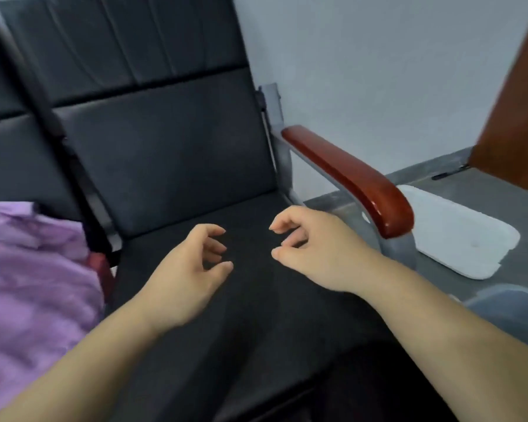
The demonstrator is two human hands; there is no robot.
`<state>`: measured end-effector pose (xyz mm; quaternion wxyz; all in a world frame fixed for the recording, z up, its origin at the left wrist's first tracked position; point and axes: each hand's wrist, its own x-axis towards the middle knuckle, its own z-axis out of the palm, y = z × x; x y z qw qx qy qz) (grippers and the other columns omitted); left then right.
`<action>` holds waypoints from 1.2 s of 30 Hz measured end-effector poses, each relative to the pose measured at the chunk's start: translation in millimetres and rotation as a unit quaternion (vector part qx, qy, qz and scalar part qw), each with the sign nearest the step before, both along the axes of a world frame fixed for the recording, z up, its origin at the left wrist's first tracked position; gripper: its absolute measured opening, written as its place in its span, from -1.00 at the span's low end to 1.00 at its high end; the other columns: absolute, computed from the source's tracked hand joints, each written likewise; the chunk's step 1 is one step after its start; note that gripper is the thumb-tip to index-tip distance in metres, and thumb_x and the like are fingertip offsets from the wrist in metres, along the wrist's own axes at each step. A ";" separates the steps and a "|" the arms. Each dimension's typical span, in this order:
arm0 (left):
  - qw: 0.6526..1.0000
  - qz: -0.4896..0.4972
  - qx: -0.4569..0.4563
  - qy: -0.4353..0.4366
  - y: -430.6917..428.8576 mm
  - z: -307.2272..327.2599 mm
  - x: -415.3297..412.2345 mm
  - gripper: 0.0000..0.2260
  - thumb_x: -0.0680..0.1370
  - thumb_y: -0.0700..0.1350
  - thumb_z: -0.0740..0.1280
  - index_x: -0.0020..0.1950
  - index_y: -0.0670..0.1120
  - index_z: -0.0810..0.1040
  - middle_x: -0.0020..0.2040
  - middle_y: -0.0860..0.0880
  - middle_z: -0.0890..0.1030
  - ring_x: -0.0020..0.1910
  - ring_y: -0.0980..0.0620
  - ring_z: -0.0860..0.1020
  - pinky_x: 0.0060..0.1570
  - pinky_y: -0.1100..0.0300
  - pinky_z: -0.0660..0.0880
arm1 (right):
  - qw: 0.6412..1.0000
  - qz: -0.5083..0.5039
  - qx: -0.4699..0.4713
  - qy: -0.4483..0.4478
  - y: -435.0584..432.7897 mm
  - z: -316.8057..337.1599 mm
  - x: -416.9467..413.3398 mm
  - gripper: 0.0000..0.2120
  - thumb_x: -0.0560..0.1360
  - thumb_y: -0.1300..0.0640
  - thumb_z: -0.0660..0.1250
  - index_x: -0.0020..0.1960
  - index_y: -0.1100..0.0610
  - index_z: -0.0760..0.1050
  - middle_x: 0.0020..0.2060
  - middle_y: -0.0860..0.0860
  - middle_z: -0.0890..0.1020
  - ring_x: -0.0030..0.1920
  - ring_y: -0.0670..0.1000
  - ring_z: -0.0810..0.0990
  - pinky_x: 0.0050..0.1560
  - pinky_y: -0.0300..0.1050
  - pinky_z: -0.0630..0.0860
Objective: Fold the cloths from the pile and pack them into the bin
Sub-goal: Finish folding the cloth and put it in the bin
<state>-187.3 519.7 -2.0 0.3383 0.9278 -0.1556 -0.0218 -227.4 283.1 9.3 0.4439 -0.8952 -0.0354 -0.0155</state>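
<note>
Head | purple cloth pile (28, 269) | crumpled heap, beside black seat (195, 178)

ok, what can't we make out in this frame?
Head view only.
Purple cloth pile: cut by the left edge; cloth count unreadable.
Bin: only a rim corner shows, the rest cut by the right edge and behind the right forearm; contents hidden.
White lid: left corner behind the armrest.
Motion blur softens fine detail.
</note>
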 end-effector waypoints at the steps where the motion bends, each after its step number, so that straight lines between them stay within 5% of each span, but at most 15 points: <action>1: 1.000 0.019 0.002 -0.011 26.4 2.7 2.0 -0.55 0.57 -0.08 0.42 0.39 0.17 0.36 0.12 0.24 0.55 0.10 0.28 0.57 0.08 0.30 0.48 | 1.000 0.028 -0.012 -0.002 25.0 4.3 14.7 -0.71 0.53 -0.05 0.45 0.21 -0.25 0.51 0.11 -0.31 0.59 0.02 -0.28 0.61 0.02 -0.22 0.60; 8: 0.980 0.184 0.026 -0.064 202.5 15.6 -5.4 -0.67 0.55 -0.14 0.42 0.26 0.13 0.49 0.10 0.16 0.59 0.05 0.21 0.55 0.13 0.21 0.47 | 0.984 0.174 -0.038 0.002 207.9 10.7 79.3 -0.75 0.55 0.01 0.42 0.22 -0.16 0.53 0.13 -0.24 0.59 0.04 -0.19 0.61 0.05 -0.20 0.55; 13: 0.931 0.342 0.055 -0.112 318.1 25.2 -7.8 -0.63 0.54 -0.09 0.45 0.34 0.03 0.53 0.20 0.06 0.59 0.09 0.05 0.56 0.11 0.16 0.44 | 0.980 0.197 -0.039 0.011 330.2 5.5 123.4 -0.83 0.51 0.05 0.47 0.08 -0.08 0.59 0.06 -0.16 0.63 0.07 -0.08 0.63 0.13 -0.09 0.58; 17: 0.890 0.424 0.134 -0.106 363.8 22.9 -5.0 -0.56 0.52 0.00 0.45 0.39 0.05 0.51 0.36 -0.02 0.50 0.33 -0.11 0.45 0.25 -0.03 0.45 | 0.974 0.216 -0.053 0.042 404.4 1.9 152.6 -0.58 0.54 -0.03 0.43 0.38 -0.03 0.52 0.29 -0.10 0.56 0.15 -0.03 0.58 -0.02 -0.15 0.51; 21: 0.860 0.469 0.193 -0.049 379.1 14.4 -0.6 -0.53 0.53 0.08 0.42 0.43 0.10 0.46 0.34 -0.06 0.44 0.27 -0.19 0.42 0.17 -0.09 0.45 | 0.973 0.195 -0.088 0.090 458.8 -2.4 177.5 -0.39 0.58 -0.06 0.32 0.58 0.03 0.27 0.41 0.02 0.47 0.12 0.07 0.54 0.01 -0.08 0.46; 23: 0.847 0.493 0.190 -0.058 385.8 11.7 1.3 -0.62 0.52 0.00 0.41 0.33 -0.01 0.51 0.18 -0.10 0.45 0.09 -0.19 0.46 -0.04 -0.01 0.43 | 0.970 0.190 -0.119 0.095 473.7 -9.3 188.4 -0.50 0.61 -0.03 0.30 0.51 0.08 0.37 0.32 0.06 0.55 0.12 0.11 0.58 0.03 -0.06 0.51; 27: 0.832 0.538 0.129 -0.051 393.0 19.4 3.3 -0.77 0.54 -0.22 0.33 0.19 -0.17 0.54 -0.04 -0.06 0.39 -0.17 -0.08 0.35 -0.42 0.18 0.15 | 0.966 0.188 -0.169 0.060 482.5 -20.1 203.1 -0.79 0.61 0.02 0.36 -0.05 0.14 0.65 -0.06 0.12 0.70 -0.07 0.11 0.63 0.03 0.00 0.59; 32: 0.823 0.546 0.151 -0.043 392.8 21.9 4.7 -0.92 0.52 -0.22 0.27 -0.16 -0.14 0.52 -0.24 -0.07 0.52 -0.35 -0.03 0.38 -0.44 0.17 0.23 | 0.979 0.171 -0.108 0.008 467.4 3.4 196.4 -0.90 0.52 0.10 0.46 -0.18 0.02 0.65 -0.16 -0.10 0.68 -0.08 0.01 0.64 -0.15 -0.13 0.53; 36: 0.826 0.540 0.122 -0.110 382.3 27.1 0.4 -0.92 0.53 -0.14 0.29 -0.11 -0.07 0.59 -0.20 -0.03 0.57 -0.19 -0.11 0.49 -0.31 0.12 0.35 | 0.981 0.188 0.049 -0.019 449.1 38.7 182.2 -0.88 0.46 0.17 0.53 -0.24 0.07 0.65 -0.31 -0.10 0.63 -0.23 -0.06 0.56 -0.15 -0.17 0.47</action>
